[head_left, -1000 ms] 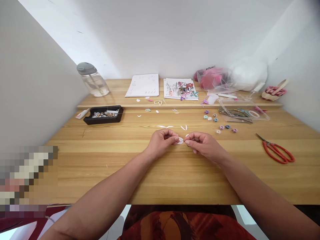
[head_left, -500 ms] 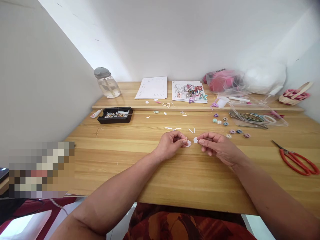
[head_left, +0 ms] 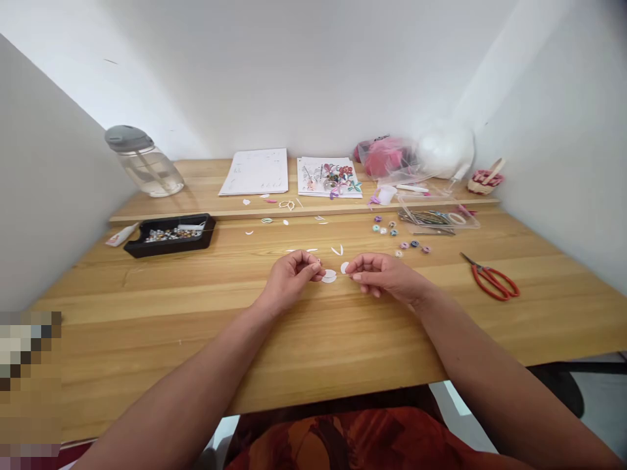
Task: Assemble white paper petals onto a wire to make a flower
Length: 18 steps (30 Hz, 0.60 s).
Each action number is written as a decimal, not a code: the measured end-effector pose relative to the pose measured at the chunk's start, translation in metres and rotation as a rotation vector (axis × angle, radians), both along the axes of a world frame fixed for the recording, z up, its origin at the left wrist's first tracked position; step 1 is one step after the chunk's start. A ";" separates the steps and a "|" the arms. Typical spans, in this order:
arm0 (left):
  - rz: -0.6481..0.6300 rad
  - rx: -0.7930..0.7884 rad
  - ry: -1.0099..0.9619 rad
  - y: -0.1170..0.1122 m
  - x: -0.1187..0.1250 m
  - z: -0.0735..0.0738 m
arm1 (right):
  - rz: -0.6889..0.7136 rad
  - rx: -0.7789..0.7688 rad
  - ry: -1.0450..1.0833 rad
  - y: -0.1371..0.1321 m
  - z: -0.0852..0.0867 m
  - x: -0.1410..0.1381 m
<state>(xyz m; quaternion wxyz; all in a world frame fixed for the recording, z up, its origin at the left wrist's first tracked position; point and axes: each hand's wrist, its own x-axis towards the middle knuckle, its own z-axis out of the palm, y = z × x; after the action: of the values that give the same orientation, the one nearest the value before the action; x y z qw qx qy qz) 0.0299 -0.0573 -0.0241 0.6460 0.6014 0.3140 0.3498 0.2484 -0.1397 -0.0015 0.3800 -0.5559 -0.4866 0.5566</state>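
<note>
Over the desk (head_left: 147,307), pinches a disc (head_left: 329,277) in the left hand (head_left: 289,282) and a second disc (head_left: 345,267), just beside, in the right hand (head_left: 386,277)

- A wooden desk (head_left: 313,326) spans the space from wall to wall.
- A low raised shelf (head_left: 206,210) runs along its back edge.
- The white back wall (head_left: 304,78) meets a left wall (head_left: 44,215) and a right wall (head_left: 563,163).
- Pale floor (head_left: 602,398) shows at the lower right.
- The light is soft and even.

white paper disc (head_left: 329,277), smaller white piece (head_left: 344,267) just beside
</note>
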 end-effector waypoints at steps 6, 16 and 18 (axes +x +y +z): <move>0.021 -0.011 0.008 0.001 0.001 -0.002 | 0.021 0.056 -0.293 0.000 0.004 0.006; 0.025 -0.034 -0.012 -0.001 0.003 -0.003 | 0.011 0.425 -0.905 0.002 -0.005 0.014; 0.030 -0.038 -0.010 -0.001 0.003 -0.001 | 0.007 0.461 -0.979 0.003 -0.009 0.019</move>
<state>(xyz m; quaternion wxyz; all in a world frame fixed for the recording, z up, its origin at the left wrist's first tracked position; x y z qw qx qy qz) 0.0332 -0.0588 -0.0251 0.6536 0.5826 0.3263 0.3563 0.2678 -0.1368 -0.0101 0.2189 -0.6509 -0.7181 0.1126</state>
